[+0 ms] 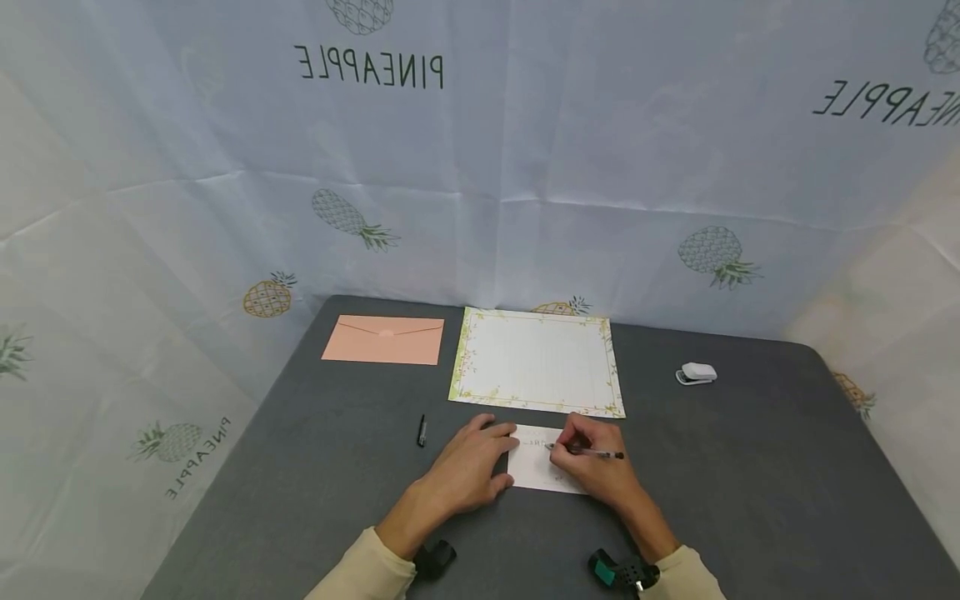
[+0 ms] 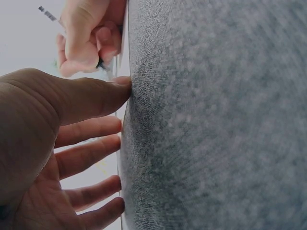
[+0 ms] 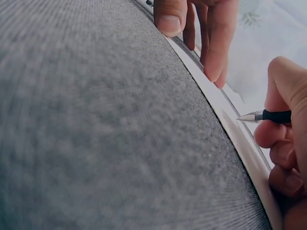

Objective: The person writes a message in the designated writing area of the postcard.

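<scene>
A small white card (image 1: 534,471) lies on the dark table in front of the person, with a line of handwriting near its top. My right hand (image 1: 600,461) pinches a pen (image 1: 600,453), its metal tip at the card in the right wrist view, where the dark grip (image 3: 277,117) shows between thumb and fingers. My left hand (image 1: 471,462) rests at the card's left edge with fingers spread. In the left wrist view, the left thumb (image 2: 98,98) and fingertips touch down along the card's side.
Behind the card lies a lined sheet with a floral border (image 1: 536,360). A peach envelope (image 1: 384,340) is at the back left. A black pen cap (image 1: 422,432) lies left of the left hand, and a white stapler (image 1: 696,373) at the right. A pineapple-print curtain (image 1: 480,150) hangs behind the table.
</scene>
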The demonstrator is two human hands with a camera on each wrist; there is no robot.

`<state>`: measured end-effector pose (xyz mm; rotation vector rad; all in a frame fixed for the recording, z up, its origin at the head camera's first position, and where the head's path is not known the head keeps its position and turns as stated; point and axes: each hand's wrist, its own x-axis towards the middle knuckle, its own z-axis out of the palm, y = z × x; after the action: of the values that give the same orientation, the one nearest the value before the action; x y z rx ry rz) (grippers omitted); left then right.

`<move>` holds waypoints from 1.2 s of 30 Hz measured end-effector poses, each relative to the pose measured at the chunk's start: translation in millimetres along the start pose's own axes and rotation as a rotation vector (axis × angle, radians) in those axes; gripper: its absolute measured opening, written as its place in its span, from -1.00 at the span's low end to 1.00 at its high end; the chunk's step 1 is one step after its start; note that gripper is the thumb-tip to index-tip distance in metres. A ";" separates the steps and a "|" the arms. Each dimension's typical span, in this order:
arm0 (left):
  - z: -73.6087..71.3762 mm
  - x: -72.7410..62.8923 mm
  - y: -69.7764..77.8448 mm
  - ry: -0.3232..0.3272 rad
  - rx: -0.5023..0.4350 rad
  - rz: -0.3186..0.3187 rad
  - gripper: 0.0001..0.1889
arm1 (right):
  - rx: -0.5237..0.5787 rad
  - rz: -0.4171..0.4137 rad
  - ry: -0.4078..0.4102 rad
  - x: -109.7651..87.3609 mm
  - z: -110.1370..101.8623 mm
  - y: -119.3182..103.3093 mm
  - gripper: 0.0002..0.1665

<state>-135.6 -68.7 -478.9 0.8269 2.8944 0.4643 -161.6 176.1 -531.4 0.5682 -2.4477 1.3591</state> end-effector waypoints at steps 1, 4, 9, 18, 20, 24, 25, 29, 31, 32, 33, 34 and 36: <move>0.1 0.1 0.0 -0.001 0.001 -0.002 -0.47 | -0.001 0.001 -0.001 -0.1 0.0 0.1 -0.53; -0.5 0.1 0.0 0.003 -0.002 -0.007 -0.47 | -0.001 0.008 -0.007 0.3 0.5 0.1 -0.54; -1.8 0.1 0.5 0.012 0.000 -0.003 -0.47 | 0.003 0.009 -0.009 0.9 0.7 -0.2 -0.54; 0.3 0.1 0.8 0.015 -0.001 -0.004 -0.47 | 0.049 0.030 0.034 -1.3 -2.3 1.3 -0.52; 0.9 0.1 0.9 0.012 -0.001 -0.004 -0.47 | 0.071 0.051 0.057 -2.6 -4.0 1.2 -0.52; 1.2 -0.2 1.0 0.011 -0.006 -0.004 -0.47 | 0.054 0.055 0.045 -3.8 -6.5 1.0 -0.52; 1.3 -0.3 1.0 0.009 -0.009 -0.006 -0.47 | 0.043 0.052 0.034 -3.8 -6.7 1.1 -0.53; 0.9 -0.1 0.8 0.012 -0.015 -0.005 -0.48 | 0.015 0.047 0.016 -3.7 -6.3 1.4 -0.54; 0.9 -0.1 0.7 0.016 -0.021 -0.005 -0.49 | 0.006 0.051 0.015 -3.8 -6.1 1.2 -0.55; 1.0 -0.2 0.5 0.019 -0.026 -0.005 -0.51 | 0.005 0.053 0.013 -3.7 -5.9 1.2 -0.56; 1.2 -0.3 0.5 0.022 -0.032 -0.006 -0.52 | 0.005 0.054 0.011 -3.9 -5.7 1.4 -0.56; 1.3 -0.3 0.4 0.025 -0.039 -0.007 -0.53 | 0.003 0.055 0.010 -3.9 -5.5 1.7 -0.56; 1.5 -0.5 0.3 0.029 -0.050 -0.008 -0.56 | 0.003 0.057 0.007 -3.9 -5.2 2.1 -0.56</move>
<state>-134.8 -68.3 -480.2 0.8072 2.8983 0.5498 -158.8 182.3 -532.0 0.4971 -2.4753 1.3839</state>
